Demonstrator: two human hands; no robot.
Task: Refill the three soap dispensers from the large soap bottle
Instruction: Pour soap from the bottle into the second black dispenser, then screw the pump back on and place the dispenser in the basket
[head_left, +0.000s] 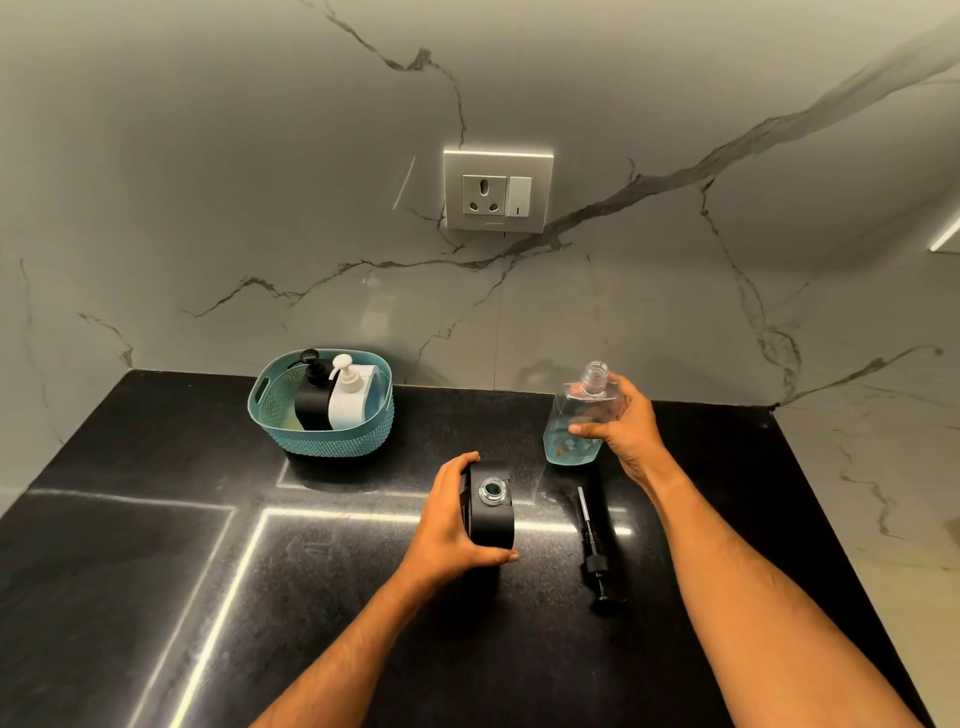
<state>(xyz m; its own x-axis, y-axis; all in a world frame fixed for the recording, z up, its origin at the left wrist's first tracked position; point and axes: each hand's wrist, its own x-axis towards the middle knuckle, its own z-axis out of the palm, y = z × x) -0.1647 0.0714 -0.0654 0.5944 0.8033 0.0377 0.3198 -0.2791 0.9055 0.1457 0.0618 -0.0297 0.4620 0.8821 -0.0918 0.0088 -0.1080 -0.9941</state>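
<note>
Forearms reach in from the bottom of the frame across the black tabletop (156, 597). Left hand (447, 525), just below the centre, has its grip wrapped round the black soap dispenser (491, 512): thumb at the near corner, fingers over the far side, steadying it upright. Its pump is off and the round neck shows open on top. Right hand (623, 421), right of centre, has its grip closed round the large soap bottle (571, 415), a clear bottle with its cap off; the bottle stands with its base at the tabletop or just above it, I cannot tell which. Only a shallow layer of blue liquid shows at its bottom.

Between the two forearms the removed pump (597, 551) lies flat on the tabletop, tube pointing away, just right of the open dispenser.

Further out, in the upper left of the tabletop, a teal basket (270, 410) holds two more dispensers side by side, a second black dispenser (311, 400) and a white dispenser (350, 400), both with pumps fitted. A wall socket (497, 191) sits on the marble wall above.

As I judge it, the first dispenser is opened and ready for pouring; whether any soap has gone in cannot be seen. The basket pair look untouched, so most of the task remains, and the little soap left may not stretch to three.
</note>
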